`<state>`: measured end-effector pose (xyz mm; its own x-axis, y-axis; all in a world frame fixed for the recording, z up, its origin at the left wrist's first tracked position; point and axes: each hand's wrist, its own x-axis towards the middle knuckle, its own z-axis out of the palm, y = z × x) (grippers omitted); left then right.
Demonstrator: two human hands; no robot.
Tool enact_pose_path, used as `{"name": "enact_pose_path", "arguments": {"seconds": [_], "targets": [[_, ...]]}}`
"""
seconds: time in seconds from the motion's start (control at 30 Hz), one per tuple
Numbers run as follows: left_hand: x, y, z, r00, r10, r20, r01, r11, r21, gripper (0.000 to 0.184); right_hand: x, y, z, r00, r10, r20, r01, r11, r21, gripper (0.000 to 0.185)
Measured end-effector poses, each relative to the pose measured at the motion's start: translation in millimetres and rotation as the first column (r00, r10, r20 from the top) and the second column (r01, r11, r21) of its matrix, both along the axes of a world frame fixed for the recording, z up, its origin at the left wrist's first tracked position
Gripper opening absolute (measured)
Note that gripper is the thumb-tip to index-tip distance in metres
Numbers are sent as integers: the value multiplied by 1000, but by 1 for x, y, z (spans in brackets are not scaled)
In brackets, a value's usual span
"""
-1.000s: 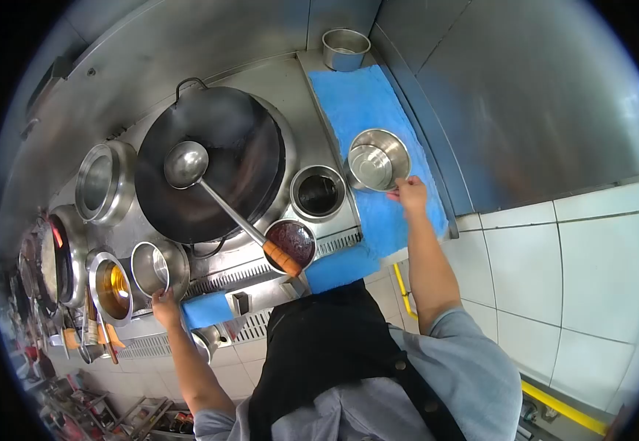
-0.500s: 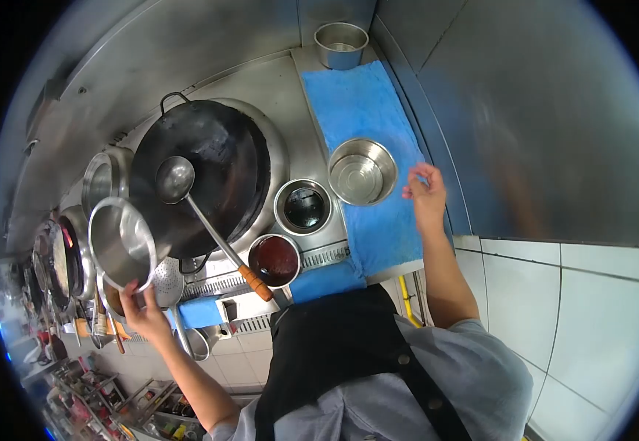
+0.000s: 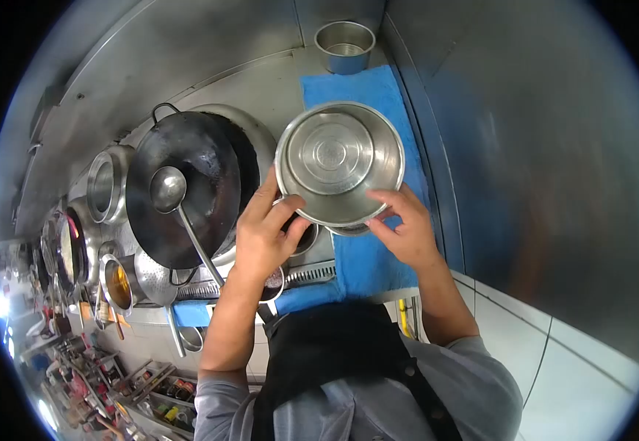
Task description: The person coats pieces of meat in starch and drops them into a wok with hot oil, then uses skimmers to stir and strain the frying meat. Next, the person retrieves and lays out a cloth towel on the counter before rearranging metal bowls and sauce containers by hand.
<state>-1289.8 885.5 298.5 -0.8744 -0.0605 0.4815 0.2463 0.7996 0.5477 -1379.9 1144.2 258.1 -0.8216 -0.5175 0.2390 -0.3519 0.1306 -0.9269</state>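
Observation:
A round, empty stainless steel pot (image 3: pixel 332 151) is held up in front of me, its open mouth facing my view. My left hand (image 3: pixel 264 231) grips its lower left rim, thumb and fingers around the edge. At the lower right rim, my right hand (image 3: pixel 407 229) pinches the edge between thumb and fingers. Behind it, the curved edge of another metal pot (image 3: pixel 349 231) peeks out over the blue cloth (image 3: pixel 367 264); the rest is hidden. My left hand and the held pot partly cover a container of dark liquid (image 3: pixel 307 239).
Left of my hands, a black wok (image 3: pixel 198 231) rests on the stove with a ladle (image 3: pixel 169 189) in it. A small metal pot (image 3: pixel 346 50) stands at the back. A strainer (image 3: pixel 154 275) and a pot of yellowish liquid (image 3: pixel 119 285) sit farther left. A steel wall (image 3: pixel 540 169) rises on the right.
My left hand has brought the pot from the left, beside the wok, to above the blue cloth. My right hand, empty before, has taken hold of its rim.

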Motion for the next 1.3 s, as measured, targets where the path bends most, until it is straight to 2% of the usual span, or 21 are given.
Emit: {"name": "enact_pose_path", "arguments": {"seconds": [0.1,0.13,0.23,0.27,0.3,0.33,0.43,0.5,0.53,0.6,0.73,0.8,0.83,0.9,0.97,1.0,1.1,1.17,1.23,1.27,1.3], "targets": [[-9,0,-4,995,72,65,-79,991,111,41,-27,-17,-13,988,-1,-157,12,998,70,39],[-11,2,-1,987,140,84,-151,977,150,52,-37,-27,-15,978,-5,-208,27,994,105,34],[-7,8,-4,937,317,146,-349,849,396,61,-90,-83,-41,998,7,-68,0,995,97,27],[3,0,-26,954,255,156,-287,927,240,74,-113,-108,-52,999,15,-43,-11,996,90,26],[15,6,-38,916,232,328,-315,921,229,69,-136,-136,-64,1000,24,-16,-23,996,84,26],[22,10,-49,922,167,349,-224,966,129,67,-158,-164,-76,998,21,-60,-15,995,96,28],[32,38,-83,918,41,394,-77,994,76,70,-219,-243,-112,990,13,-142,10,988,156,29],[28,47,-95,868,42,495,-53,999,9,68,-250,-289,-134,997,-1,-82,18,979,202,30],[23,48,-104,873,45,486,-47,999,-9,62,-263,-310,-148,999,-8,-49,19,973,228,31],[16,48,-126,879,49,475,-35,999,-37,51,-292,-341,-186,986,-58,-159,107,939,326,29],[-1,40,-153,928,37,370,-39,999,-2,17,-316,-361,-195,986,-46,-159,121,856,503,35],[-8,42,-156,942,50,333,-57,998,12,16,-315,-356,-189,953,-40,-301,199,833,517,48],[-13,39,-158,952,55,302,-62,998,12,16,-316,-351,-176,974,6,-226,120,833,540,52],[-12,39,-160,945,45,324,-74,994,77,35,-304,-324,-145,994,87,-63,-34,813,581,59],[-12,37,-152,952,81,297,-130,980,149,50,-278,-281,-110,970,239,46,-232,852,469,56],[-6,30,-131,942,59,332,-123,977,174,65,-251,-255,-92,946,274,173,-321,860,395,51],[29,22,-105,923,112,369,-211,948,239,61,-154,-177,-40,881,349,320,-395,914,90,39],[63,17,-82,917,161,365,-280,912,301,58,-98,-149,-29,827,328,455,-410,907,91,42],[100,4,-48,896,258,361,-369,885,283,50,-68,-157,-42,851,338,402,-436,881,184,43],[126,2,-40,867,342,362,-467,812,349,44,-51,-158,-50,857,345,381,-450,863,230,44],[149,-8,-31,840,458,291,-535,788,304,39,-37,-160,-56,873,334,355,-453,825,337,44]]}}
